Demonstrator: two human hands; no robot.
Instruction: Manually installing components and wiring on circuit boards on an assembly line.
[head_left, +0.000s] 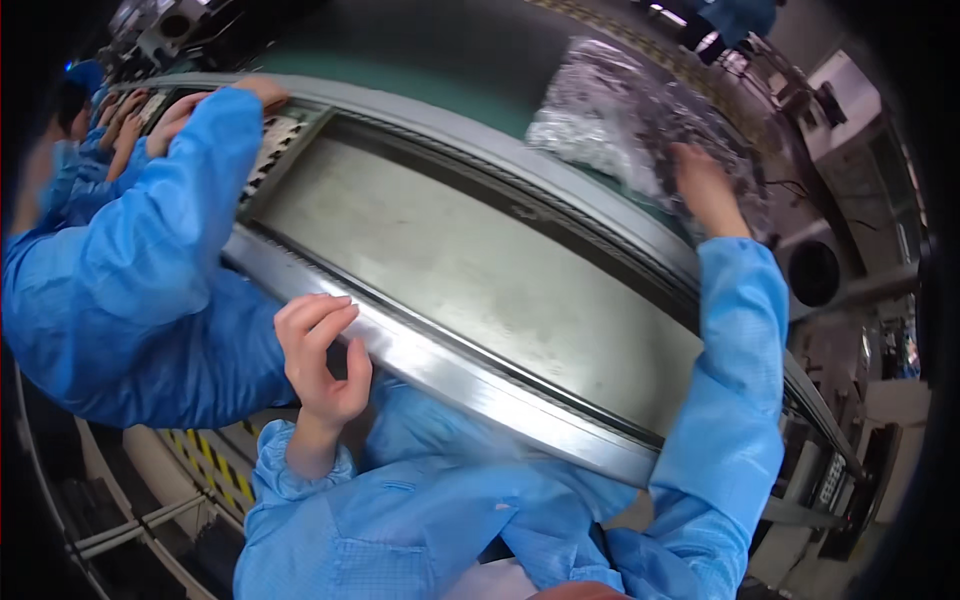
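My left hand (325, 358) hovers at the near metal rail (440, 375) of the conveyor line. Its fingers are loosely bent, the thumb stands apart, and nothing is in it. Far to the right, my right arm stretches across the line. There my right hand (708, 190) is at a heap of crumpled clear plastic bags (600, 115) lying on the green belt (440, 70). Its fingers are largely hidden and blurred against the plastic, so their grip does not show. Between the rails lies a flat, bare metal plate (460, 260).
Close on my left, a co-worker in a blue smock (150, 260) reaches over the line. More hands (125, 125) work farther along it. A raised far rail (430, 120) separates the plate from the green belt. Yellow-black striped tape (210, 465) shows at lower left.
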